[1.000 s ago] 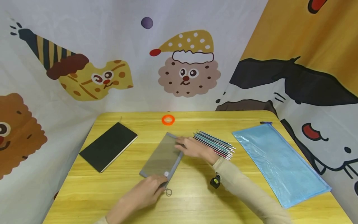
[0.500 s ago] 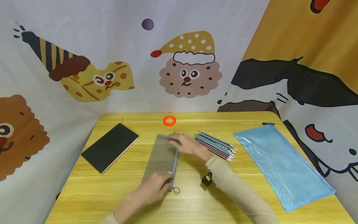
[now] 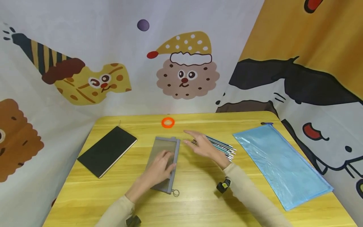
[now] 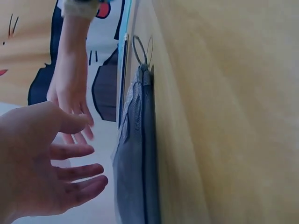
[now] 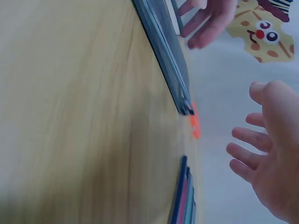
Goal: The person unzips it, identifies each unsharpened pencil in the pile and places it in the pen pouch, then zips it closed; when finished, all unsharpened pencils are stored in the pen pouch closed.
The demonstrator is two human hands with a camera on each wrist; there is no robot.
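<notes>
A grey see-through zip pouch [image 3: 163, 145] lies flat on the wooden table, with a metal ring [image 3: 175, 193] at its near end. My left hand [image 3: 158, 167] is over the pouch, fingers loosely bent and holding nothing. In the left wrist view a gap shows between that hand [image 4: 39, 161] and the pouch [image 4: 133, 163]. To the right, my right hand [image 3: 203, 145] hovers with its fingers spread and empty, partly hiding a bundle of pencils [image 3: 224, 146]. The right wrist view shows this hand [image 5: 273, 149] held above the level of the pencils [image 5: 184, 198].
A black notebook [image 3: 107, 151] lies at the left of the table [image 3: 198, 205]. An orange ring [image 3: 168, 122] sits near the back edge. On the right is a large blue translucent zip bag [image 3: 283, 164]. A cartoon-printed cloth [image 3: 113, 31] hangs behind the table.
The pouch has turned to lie more lengthwise. My right hand has let go of its far corner and moved right toward the pencils. My left hand has released the near edge and moved up over the pouch.
</notes>
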